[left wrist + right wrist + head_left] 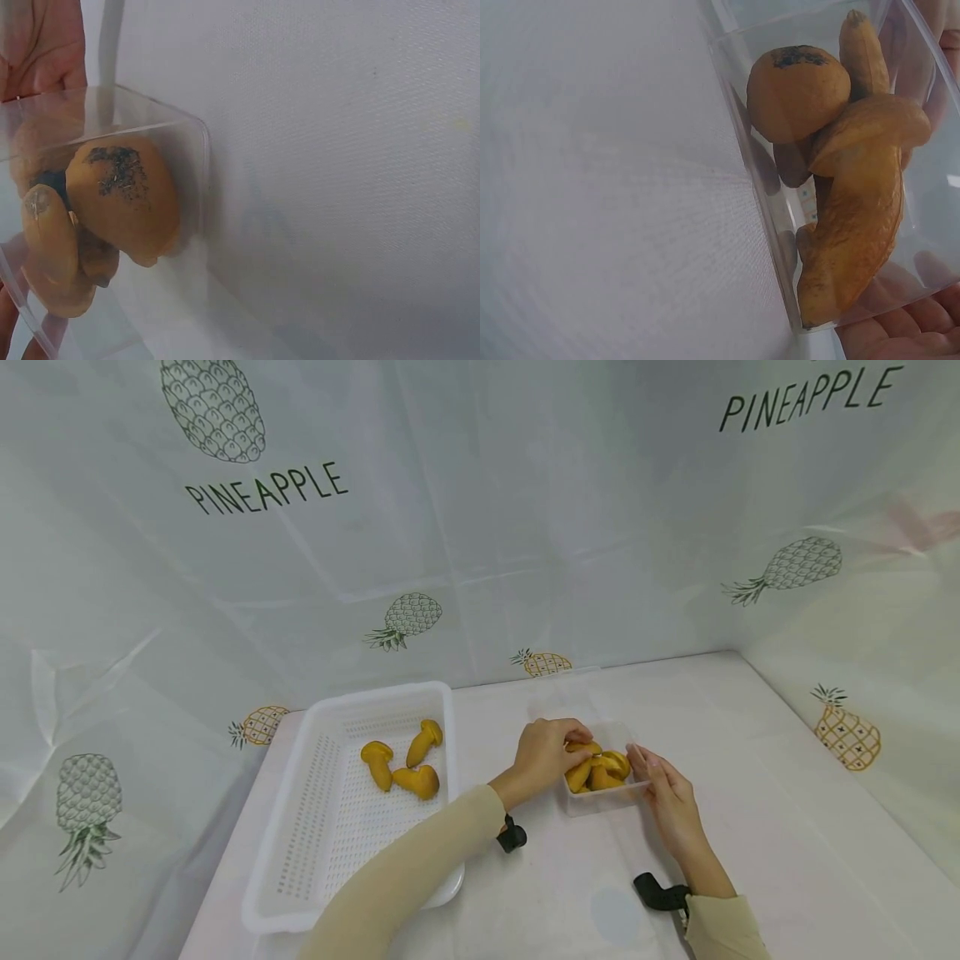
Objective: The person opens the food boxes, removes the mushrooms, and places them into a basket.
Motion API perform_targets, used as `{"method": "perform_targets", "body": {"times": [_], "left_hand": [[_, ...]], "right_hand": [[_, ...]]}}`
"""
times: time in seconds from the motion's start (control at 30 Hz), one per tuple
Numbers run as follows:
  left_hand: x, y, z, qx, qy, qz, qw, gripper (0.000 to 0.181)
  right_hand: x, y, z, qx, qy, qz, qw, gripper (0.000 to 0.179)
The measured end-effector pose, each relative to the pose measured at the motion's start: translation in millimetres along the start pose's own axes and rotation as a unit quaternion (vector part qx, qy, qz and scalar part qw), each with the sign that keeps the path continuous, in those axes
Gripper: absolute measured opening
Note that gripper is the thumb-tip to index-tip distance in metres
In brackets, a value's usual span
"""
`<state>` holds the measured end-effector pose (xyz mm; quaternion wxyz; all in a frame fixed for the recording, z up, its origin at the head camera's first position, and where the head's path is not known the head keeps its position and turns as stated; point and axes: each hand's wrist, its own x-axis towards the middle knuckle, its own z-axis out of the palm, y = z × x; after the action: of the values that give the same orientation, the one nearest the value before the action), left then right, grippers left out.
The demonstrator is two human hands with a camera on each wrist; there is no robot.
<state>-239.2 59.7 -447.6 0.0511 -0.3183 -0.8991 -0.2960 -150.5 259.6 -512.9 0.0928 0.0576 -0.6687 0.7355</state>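
Head view showed the left hand point(543, 750) pinching a mustard-yellow mushroom point(592, 748) atop other mushrooms point(604, 778) inside a clear plastic box point(600, 804), its right side held by the right hand point(672, 795), a brace seemingly best kept steady for gentle, unhurried nestling.

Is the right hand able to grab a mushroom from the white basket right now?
Probably not easily: the left arm crosses between the right hand and the mushrooms in the white basket.

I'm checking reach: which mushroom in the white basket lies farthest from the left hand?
The leftmost mushroom; the back-right mushroom and front-right mushroom both lie nearer the left hand.
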Motion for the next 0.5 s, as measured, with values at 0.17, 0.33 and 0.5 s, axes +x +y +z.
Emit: {"method": "perform_targets", "body": {"times": [0.17,0.33,0.5], "left_hand": [[-0.3,-0.5,-1.1,-0.013,-0.001,-0.008,0.9999,0.027],[-0.1,-2.2,0.0,-0.050,0.002,-0.015,0.9986,0.031],[-0.6,-3.8,0.7,-0.102,-0.006,-0.019,0.9946,0.031]], "right_hand": [[-0.3,-0.6,0.2,-0.016,0.005,0.005,0.9998,0.054],[-0.5,-0.7,0.2,-0.026,0.006,0.006,0.9996,0.054],[-0.2,0.0,0.4,-0.022,0.004,0.005,0.9997,0.054]]}}
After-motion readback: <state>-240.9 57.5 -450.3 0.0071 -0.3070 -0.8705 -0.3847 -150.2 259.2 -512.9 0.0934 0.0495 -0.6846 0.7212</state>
